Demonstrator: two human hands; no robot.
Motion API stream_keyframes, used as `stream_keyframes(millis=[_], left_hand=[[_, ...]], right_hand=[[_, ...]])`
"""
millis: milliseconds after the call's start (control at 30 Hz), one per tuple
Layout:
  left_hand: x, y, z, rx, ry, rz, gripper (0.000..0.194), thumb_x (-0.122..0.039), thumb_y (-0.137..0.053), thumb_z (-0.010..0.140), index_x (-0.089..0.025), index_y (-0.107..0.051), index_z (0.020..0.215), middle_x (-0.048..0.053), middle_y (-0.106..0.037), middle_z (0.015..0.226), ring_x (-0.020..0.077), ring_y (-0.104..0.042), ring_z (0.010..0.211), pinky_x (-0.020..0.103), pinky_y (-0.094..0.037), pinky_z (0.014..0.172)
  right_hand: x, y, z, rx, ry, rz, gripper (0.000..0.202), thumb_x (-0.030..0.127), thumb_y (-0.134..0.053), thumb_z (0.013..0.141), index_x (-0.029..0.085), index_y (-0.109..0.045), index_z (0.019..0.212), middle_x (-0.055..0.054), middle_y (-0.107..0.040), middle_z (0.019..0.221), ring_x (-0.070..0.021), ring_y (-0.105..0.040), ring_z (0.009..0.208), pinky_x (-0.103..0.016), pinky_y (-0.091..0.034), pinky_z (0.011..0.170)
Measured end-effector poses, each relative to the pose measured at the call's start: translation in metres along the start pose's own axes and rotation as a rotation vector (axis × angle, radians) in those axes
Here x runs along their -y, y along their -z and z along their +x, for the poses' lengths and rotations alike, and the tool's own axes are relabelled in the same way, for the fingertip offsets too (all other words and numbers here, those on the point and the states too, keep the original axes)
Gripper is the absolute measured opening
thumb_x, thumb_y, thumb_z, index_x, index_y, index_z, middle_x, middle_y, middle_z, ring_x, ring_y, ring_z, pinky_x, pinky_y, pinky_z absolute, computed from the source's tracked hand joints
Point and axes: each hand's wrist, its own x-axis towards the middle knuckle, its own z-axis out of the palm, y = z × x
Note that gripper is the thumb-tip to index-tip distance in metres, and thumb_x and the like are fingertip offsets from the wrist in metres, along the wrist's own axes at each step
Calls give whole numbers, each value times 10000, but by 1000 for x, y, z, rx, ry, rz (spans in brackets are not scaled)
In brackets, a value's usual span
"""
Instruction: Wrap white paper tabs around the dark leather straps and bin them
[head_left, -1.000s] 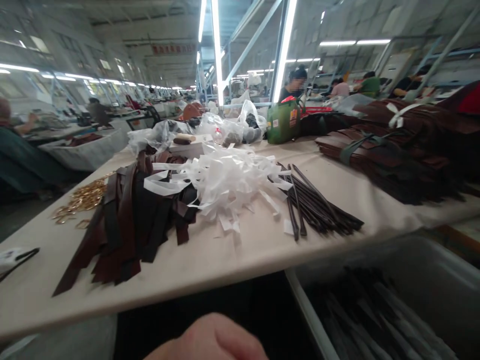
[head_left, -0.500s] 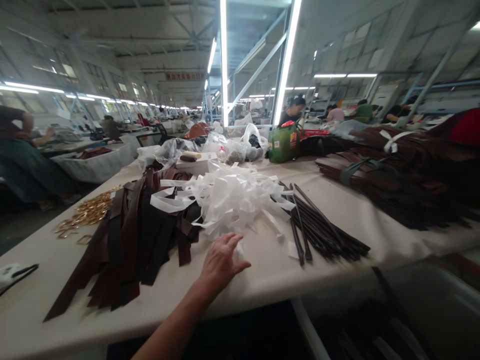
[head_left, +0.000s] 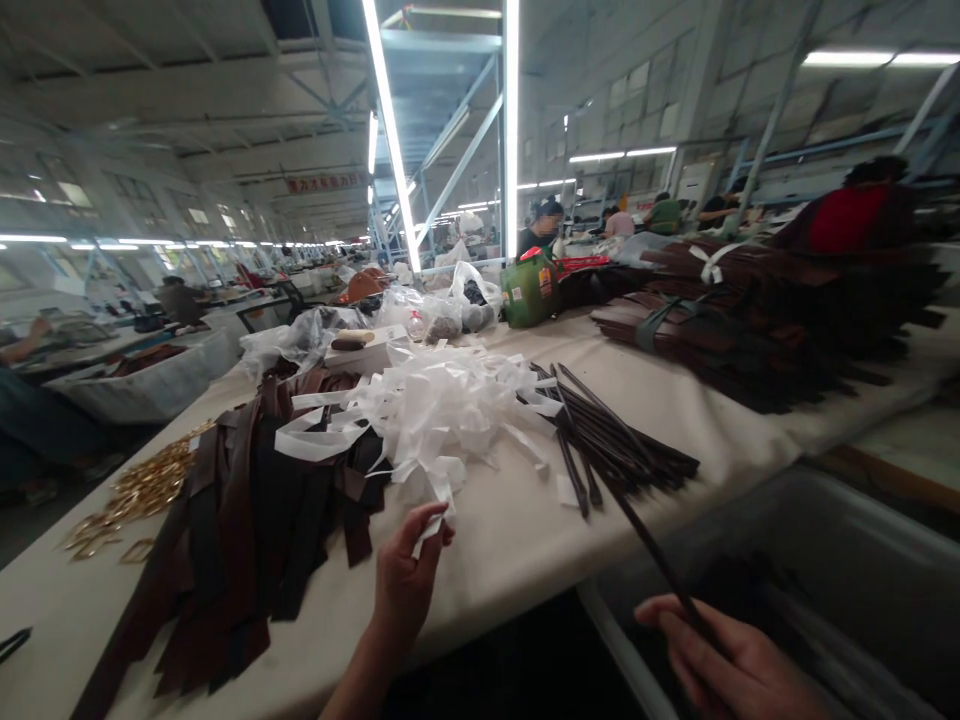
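Note:
My left hand pinches the end of a white strip at the near side of a loose heap of white strips. At the lower right, my right hand is closed round a long, thin dark brown leather strap, which slants up toward a bundle of similar straps on the table. Left of the white heap lie wide brown and black leather strips. A pile of gold metal buckles sits beyond them at the left.
On the cream-covered table, a green container and clear plastic bags stand at the back. Tied stacks of brown leather strips lie at the right. Below the table edge is a grey bin. Several people work beyond.
My left hand has gone from spread fingers to pinching a white strip. My right hand has come into view holding a dark strap. The view has turned slightly right.

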Motion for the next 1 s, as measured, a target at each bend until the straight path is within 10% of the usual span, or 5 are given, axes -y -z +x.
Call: stream_keyframes(millis=[133,433,700,1000], left_hand=[[-7,0,-27,-72,-30,-76,246,-378,-585,929,-223,-650,1108,5,-730,727,182,-697,698,297,-537,712],[-14,-10,-76,-69,-4,-267,265,-382,-577,951,-272,-567,1192,-11,-736,770,164,-702,698,264,-548,697],[-4,15,-68,295,-610,163,319,-113,-499,905,-224,-654,1162,72,-755,863,195,-714,760,283,-567,698],[-7,16,-70,358,-729,333,368,-68,-453,896,-213,-646,1174,27,-679,695,173,-641,606,276,-521,595]], right_hand=[[40,-58,19,307,37,187,658,775,-605,771,146,-681,951,86,-490,468,-38,-291,318,-188,-169,329],[71,-147,50,575,10,415,590,738,-638,746,150,-667,777,81,-483,437,-44,-287,323,-215,-157,328],[81,-162,72,447,-1,437,420,579,-752,654,211,-554,684,130,-389,400,-45,-237,340,-230,-137,340],[86,-155,84,259,187,359,231,366,-726,690,195,-584,630,111,-411,469,-54,-292,426,-242,-197,412]])
